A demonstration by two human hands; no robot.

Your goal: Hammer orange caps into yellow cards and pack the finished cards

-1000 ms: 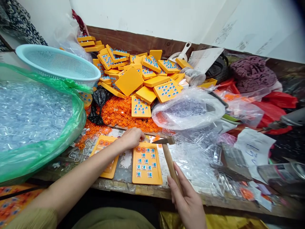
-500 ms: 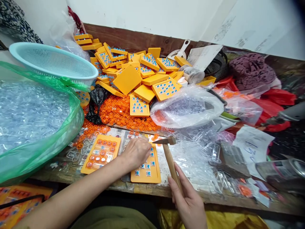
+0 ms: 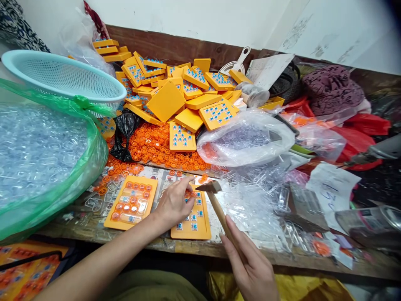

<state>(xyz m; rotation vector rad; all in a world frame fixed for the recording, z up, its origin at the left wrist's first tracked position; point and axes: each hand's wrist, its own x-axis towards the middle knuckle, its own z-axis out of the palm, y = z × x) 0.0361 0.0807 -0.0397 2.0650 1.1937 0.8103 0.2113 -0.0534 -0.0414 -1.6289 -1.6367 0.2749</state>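
Observation:
My left hand (image 3: pixel 174 201) is over the upper left part of a yellow panel (image 3: pixel 191 232) that bears blue-centred switches. Its thumb and index finger are apart, and an orange ring (image 3: pixel 189 194) shows between them at the panel. The other fingers are partly hidden. My right hand (image 3: pixel 249 261) grips the wooden handle of a hammer (image 3: pixel 216 205), whose dark head hangs at the panel's upper right, its pointed end towards my left hand. On the left lies a second yellow panel (image 3: pixel 154 187), fitted with orange rings and clear caps.
Behind is a heap of yellow panels (image 3: pixel 166 102) above loose orange rings (image 3: pixel 150 144). A green bag (image 3: pixel 97 156) of clear pieces and a blue basket (image 3: pixel 65 90) stand left. To the right are a white plastic bag (image 3: pixel 247 161) and clear plastic parts (image 3: pixel 260 209).
My left hand has opened from a closed pinch, its index finger lifting and an orange ring showing beneath. The hammer has shifted slightly left, still in my right hand.

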